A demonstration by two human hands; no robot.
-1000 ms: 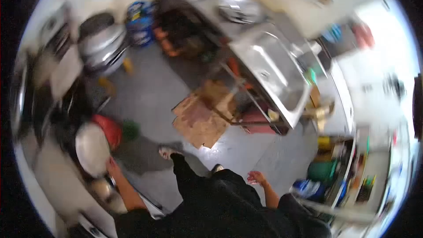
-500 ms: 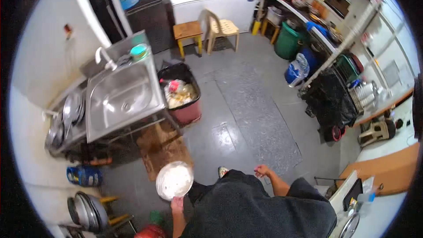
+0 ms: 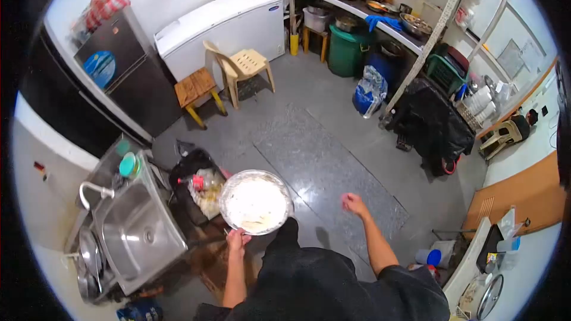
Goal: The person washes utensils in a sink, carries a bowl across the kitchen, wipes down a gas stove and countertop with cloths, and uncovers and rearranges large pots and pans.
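My left hand [image 3: 237,239] grips the near rim of a wide metal bowl [image 3: 285,202], its fingers closed on the edge. White, powdery-looking stuff lies inside the bowl, with a pale yellowish patch towards the near side. The bowl is held out over the floor, just right of the waste bin [image 3: 185,199], and overlaps part of it in view. To the right, my right hand [image 3: 353,203] hangs in the air with loosely bent fingers and nothing visible in it.
A steel sink [image 3: 143,235] stands at the left. Ahead are a wooden stool [image 3: 195,88], a beige plastic chair [image 3: 247,65] and a white chest freezer [image 3: 226,30]. A green barrel [image 3: 347,53] and a black-covered stack [image 3: 437,119] line the right side of the grey floor [image 3: 321,148].
I have moved forward, and the sink now sits lower and further left. The bowl in my left hand has come up beside the bin. My right arm reaches further forward.
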